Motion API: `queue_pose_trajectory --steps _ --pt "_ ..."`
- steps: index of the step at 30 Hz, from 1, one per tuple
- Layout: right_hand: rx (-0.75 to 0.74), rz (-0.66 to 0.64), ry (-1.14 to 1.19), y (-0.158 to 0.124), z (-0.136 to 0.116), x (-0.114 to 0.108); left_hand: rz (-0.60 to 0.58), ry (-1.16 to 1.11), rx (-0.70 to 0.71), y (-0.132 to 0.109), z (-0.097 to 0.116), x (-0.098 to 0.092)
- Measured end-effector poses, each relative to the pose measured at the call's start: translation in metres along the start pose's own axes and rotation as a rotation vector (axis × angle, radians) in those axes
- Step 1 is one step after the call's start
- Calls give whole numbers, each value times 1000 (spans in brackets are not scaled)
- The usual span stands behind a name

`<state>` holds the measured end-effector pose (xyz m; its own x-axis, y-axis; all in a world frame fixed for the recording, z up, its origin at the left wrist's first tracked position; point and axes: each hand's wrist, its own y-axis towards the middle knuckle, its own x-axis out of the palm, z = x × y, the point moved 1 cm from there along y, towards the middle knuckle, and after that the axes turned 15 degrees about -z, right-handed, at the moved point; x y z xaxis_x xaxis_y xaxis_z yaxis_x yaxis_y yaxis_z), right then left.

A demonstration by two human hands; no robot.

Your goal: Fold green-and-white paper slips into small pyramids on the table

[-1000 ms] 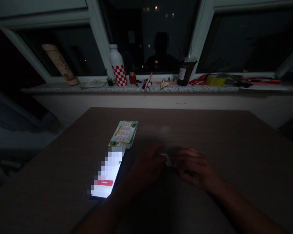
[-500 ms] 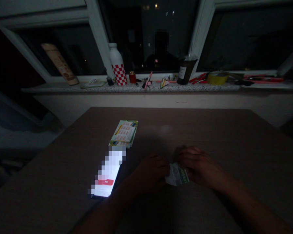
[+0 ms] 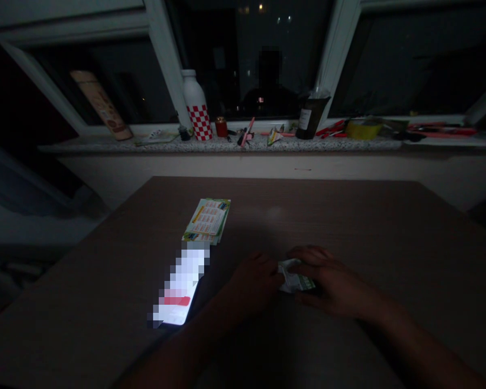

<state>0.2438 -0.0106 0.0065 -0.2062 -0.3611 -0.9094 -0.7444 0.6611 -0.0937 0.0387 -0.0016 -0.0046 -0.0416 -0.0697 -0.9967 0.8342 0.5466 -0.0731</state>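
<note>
A small folded piece of printed paper (image 3: pixel 292 281), whitish with a green strip on its right, lies on the table between my hands. Closed fingers of my left hand (image 3: pixel 259 281) pinch its left edge. My right hand (image 3: pixel 330 281) reaches over the paper from the right, fingers and thumb spread apart, a fingertip touching its top. Dim light hides the print and part of the fingers. Left of my hands lies a phone (image 3: pixel 177 310) with a lit, partly blurred screen. Just beyond it rests a stack of printed cards (image 3: pixel 206 219) with green and yellow edges.
Behind the brown table (image 3: pixel 332 210) runs a speckled windowsill (image 3: pixel 146 146). On it stand a peach bottle (image 3: pixel 103 105), a red-and-white checkered bottle (image 3: pixel 198 108), a red jar (image 3: pixel 221 127), a dark cup (image 3: pixel 308 121) and a yellow tape roll (image 3: pixel 363 129).
My right hand has shifted from the paper's right edge to over its top, with fingers spread. The paper sits slightly farther from me and looks flatter. My left hand keeps its pinch.
</note>
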Motion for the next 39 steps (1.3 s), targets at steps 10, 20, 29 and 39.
queue_pose_trajectory --steps 10,20,29,39 --pt "108 81 135 10 22 27 -69 -131 -10 -5 -7 -9" --pt "188 88 165 14 23 30 -96 -281 21 -8 -9 -12" --pt "249 70 179 16 19 28 -98 -377 -35 -1 -13 -11" --pt "288 68 192 18 18 30 -66 -368 -282 10 -8 6"
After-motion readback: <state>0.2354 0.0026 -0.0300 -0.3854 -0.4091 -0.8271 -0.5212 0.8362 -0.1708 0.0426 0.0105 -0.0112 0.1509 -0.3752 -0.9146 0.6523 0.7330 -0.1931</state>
